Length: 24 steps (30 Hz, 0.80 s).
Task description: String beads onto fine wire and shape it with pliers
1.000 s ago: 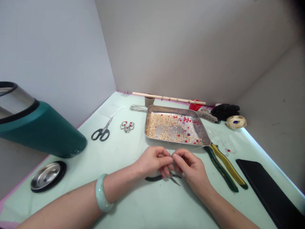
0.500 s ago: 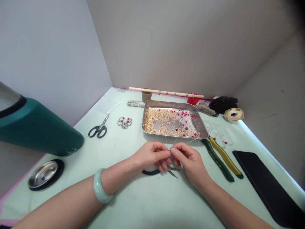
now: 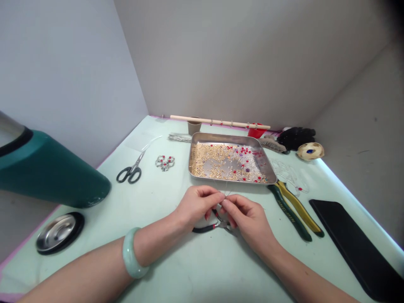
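My left hand (image 3: 199, 204) and my right hand (image 3: 248, 212) meet fingertip to fingertip just in front of the metal tray (image 3: 233, 182). Both pinch a thin wire (image 3: 226, 188), whose fine ends stick up between the fingers. Anything else at the pinch is too small to make out. Below the hands, black-handled small pliers (image 3: 204, 229) lie on the table, partly covered by my fingers. Gold, clear and red beads (image 3: 208, 155) are spread inside the tray. A pale green bangle is on my left wrist.
Left of the tray lie a beaded wire piece (image 3: 164, 162), scissors (image 3: 130, 171), a green bottle (image 3: 53, 168) and its lid (image 3: 59, 232). To the right are yellow-green pliers (image 3: 293, 210) and a black slab (image 3: 350, 244). Behind, a wooden stick (image 3: 195, 120) rests across two cups.
My hands have shifted slightly, fingertips rising a little, and the wire ends that spread toward the tray now point up closer together. More of the small pliers shows beneath.
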### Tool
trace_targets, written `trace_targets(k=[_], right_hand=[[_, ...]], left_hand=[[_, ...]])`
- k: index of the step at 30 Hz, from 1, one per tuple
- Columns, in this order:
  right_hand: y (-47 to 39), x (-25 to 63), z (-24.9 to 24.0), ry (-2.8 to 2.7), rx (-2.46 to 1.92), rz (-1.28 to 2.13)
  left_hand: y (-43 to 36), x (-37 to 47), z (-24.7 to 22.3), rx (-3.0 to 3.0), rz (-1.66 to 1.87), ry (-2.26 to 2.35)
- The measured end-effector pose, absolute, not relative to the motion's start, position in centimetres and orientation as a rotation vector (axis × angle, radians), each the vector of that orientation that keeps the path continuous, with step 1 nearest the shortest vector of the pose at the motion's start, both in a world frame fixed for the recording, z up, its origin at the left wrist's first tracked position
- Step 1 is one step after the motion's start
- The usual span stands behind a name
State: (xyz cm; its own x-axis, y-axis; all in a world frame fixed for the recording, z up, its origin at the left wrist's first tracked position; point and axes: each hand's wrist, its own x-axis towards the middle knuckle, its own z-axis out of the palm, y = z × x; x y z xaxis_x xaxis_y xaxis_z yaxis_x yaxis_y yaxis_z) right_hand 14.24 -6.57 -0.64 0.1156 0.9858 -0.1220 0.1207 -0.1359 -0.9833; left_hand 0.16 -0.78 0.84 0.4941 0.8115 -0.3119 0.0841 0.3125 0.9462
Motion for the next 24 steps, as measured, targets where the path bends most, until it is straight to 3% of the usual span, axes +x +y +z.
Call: trace_targets(k=[7,14,24], right_hand=[[-6.7,14.6,-0.8,-1.255,-1.388,1.167],[-6.6,14.8,-1.2,-1.468,-1.417,0.944],[-5.7,15.5,-1.0,-1.166,-1.338,1.070]], left_hand=[[-0.7,-0.1,0.7,1.063,0.551,0.888],[-0.6,0.0,1.1,1.096,0.541,0.925],[-0.6,0.1,0.7,1.336,0.435,1.029]])
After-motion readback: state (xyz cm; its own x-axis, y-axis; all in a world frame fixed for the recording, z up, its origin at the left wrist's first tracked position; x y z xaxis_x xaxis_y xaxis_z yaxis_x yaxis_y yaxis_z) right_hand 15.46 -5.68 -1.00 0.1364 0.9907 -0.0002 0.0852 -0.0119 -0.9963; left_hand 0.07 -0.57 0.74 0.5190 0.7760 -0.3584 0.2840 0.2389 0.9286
